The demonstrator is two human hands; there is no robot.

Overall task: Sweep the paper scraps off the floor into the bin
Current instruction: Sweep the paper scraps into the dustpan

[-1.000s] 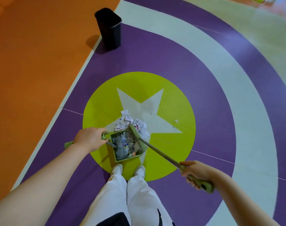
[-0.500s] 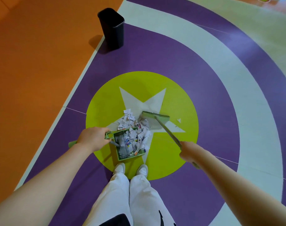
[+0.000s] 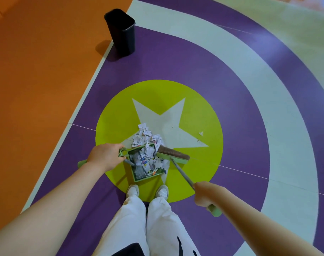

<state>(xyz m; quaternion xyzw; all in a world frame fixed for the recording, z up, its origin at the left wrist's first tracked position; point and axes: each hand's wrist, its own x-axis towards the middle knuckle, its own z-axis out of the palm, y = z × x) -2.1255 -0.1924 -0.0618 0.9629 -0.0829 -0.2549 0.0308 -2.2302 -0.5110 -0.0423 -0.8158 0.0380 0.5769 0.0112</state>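
An indoor play or activity room is suggested, such as is found in a kindergarten or children's centre. The floor (image 3: 231, 89) is laid in smooth sheet material, coloured in bold orange, purple and pale bands, with a lime-green circle (image 3: 200, 115) holding a pale star (image 3: 163, 122) (seams can be seen between the sheets). A plain black bin (image 3: 123, 34) is stood on it.
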